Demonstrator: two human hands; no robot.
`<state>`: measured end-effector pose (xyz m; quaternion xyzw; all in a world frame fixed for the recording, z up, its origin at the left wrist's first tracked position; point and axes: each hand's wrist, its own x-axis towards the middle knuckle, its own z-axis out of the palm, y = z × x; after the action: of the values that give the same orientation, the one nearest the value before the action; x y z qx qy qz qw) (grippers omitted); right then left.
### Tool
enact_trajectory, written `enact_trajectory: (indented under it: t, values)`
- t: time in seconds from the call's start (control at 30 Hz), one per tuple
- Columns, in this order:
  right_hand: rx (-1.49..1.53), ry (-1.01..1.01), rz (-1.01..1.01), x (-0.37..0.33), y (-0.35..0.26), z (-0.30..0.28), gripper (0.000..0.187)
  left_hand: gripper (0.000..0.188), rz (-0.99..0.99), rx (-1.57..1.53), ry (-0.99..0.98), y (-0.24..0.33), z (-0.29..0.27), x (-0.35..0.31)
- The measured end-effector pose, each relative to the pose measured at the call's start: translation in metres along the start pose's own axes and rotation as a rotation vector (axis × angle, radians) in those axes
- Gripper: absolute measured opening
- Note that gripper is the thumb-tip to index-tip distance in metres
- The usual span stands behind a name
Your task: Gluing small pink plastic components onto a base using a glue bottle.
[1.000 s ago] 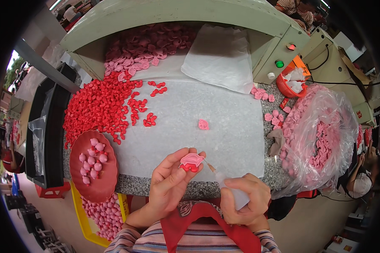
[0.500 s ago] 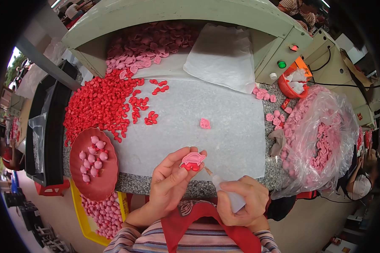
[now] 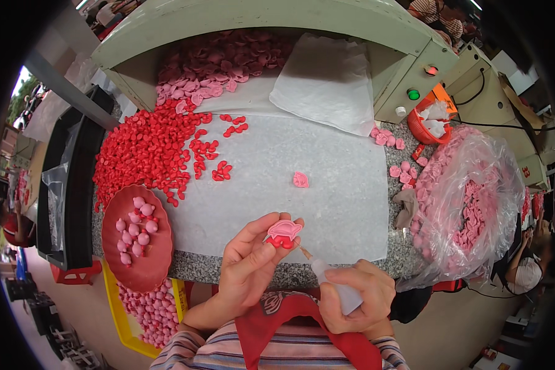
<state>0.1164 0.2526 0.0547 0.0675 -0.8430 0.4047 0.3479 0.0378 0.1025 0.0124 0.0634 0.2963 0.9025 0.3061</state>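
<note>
Between the thumb and fingers of my left hand is a small pink molded piece with a glossy red double-lobed piece at its lower side. My right hand is closed round a translucent white squeeze bottle. Its thin nozzle tip points up and left, close to the red piece; whether it touches, I cannot tell. Beyond my hands, one loose pink piece lies on the white paper sheet.
A heap of red pieces and a pink pile lie at the far left, the latter under a green machine hood. A red dish holds assembled pieces above a yellow crate. At right sit a plastic bag and an orange basket.
The squeeze bottle and my right hand have shifted very slightly right and down. My left hand keeps the pink and red pieces in almost the same place.
</note>
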Motion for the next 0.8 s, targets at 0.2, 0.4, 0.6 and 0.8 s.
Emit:
enact_trajectory:
  t: [0.2, 0.4, 0.6, 0.8]
  values:
    - [0.030, -0.027, 0.013, -0.0003, -0.0043, -0.0008, 0.022, 0.039, 0.001, 0.011, 0.005, -0.0003, 0.0004, -0.0010]
    - [0.031, -0.054, -0.009, 0.0012, -0.0025, -0.0011, 0.026, 0.039, -0.004, 0.028, 0.013, -0.0005, 0.0032, -0.0001]
    - [0.026, -0.067, -0.013, 0.0018, -0.0018, 0.0006, 0.026, 0.039, -0.004, 0.029, 0.012, -0.0001, 0.0026, 0.0002]
    - [0.021, -0.029, 0.004, -0.0025, -0.0028, -0.0009, 0.026, 0.039, -0.004, 0.014, 0.027, 0.0006, 0.0001, -0.0012]
